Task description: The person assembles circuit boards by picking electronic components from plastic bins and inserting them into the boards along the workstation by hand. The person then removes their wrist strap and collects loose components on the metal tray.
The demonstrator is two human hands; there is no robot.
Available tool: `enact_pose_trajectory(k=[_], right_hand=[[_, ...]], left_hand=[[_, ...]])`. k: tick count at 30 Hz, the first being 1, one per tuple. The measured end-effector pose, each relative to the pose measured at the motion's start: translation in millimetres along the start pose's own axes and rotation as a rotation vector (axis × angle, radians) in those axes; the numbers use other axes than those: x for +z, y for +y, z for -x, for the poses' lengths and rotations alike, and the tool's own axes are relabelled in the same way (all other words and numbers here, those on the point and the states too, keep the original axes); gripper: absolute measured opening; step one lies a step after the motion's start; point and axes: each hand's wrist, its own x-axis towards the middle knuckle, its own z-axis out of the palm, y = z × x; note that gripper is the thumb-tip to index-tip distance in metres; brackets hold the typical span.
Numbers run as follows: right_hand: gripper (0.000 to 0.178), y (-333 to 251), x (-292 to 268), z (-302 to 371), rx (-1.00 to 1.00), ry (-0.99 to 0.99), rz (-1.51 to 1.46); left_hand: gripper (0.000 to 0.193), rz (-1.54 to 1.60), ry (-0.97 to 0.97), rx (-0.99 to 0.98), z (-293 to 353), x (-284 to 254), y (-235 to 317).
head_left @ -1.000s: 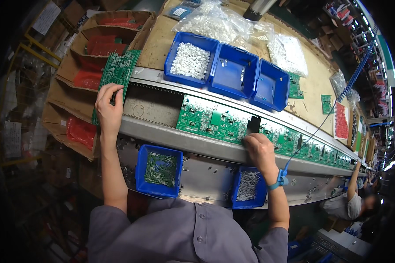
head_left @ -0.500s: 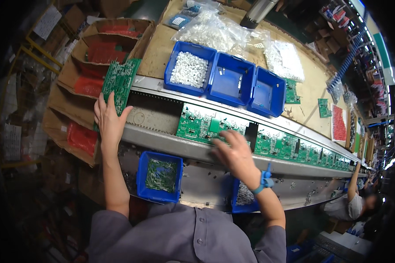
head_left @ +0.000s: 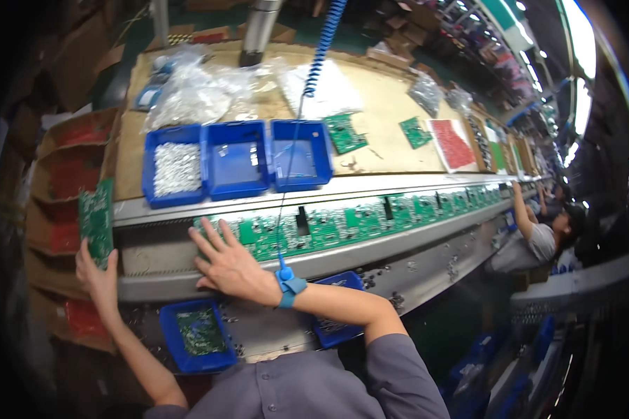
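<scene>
My left hand [head_left: 99, 279] grips the near end of a green circuit board [head_left: 96, 216], its thumb along one side, at the left end of the conveyor rail. My right hand [head_left: 234, 269] is open, fingers spread, over the left end of the nearest circuit board [head_left: 262, 234] in the row. Whether the palm presses on it I cannot tell. A blue wrist strap [head_left: 287, 283] circles my right wrist, with a cord rising from it. More joined green boards [head_left: 363, 220] run off to the right along the rail.
Behind the rail stand three blue bins, one with white parts [head_left: 177, 170]. Nearer me are a blue bin of green-and-silver leaded parts [head_left: 199, 332] and another blue bin [head_left: 339, 279]. Cardboard compartments [head_left: 70, 157] with red bags flank the left. A co-worker [head_left: 531, 237] sits further right.
The view has turned right, shifting the scene leftward. My right hand has moved left along the boards and its fingers have spread. My left hand still holds its circuit board.
</scene>
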Motion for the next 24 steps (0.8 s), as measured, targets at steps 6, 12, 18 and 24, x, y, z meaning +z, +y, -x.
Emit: enact_pose_trajectory(k=[6,12,18,24], right_hand=[[0.048,7,5,12,-0.012,0.069,-0.006],[0.048,27,-9,40,0.057,0.024,0.013],[0.042,52,-36,80,0.194,-0.013,0.102],[0.036,67,-60,106,0.272,-0.060,-0.042]], left_hand=[[0.064,0.010,0.030,-0.032,-4,1,-12],[0.065,0.172,0.040,0.069,-7,-9,23],[0.070,0.260,-0.231,0.229,-6,-49,82],[0.071,0.315,-0.564,0.580,-12,-36,149]])
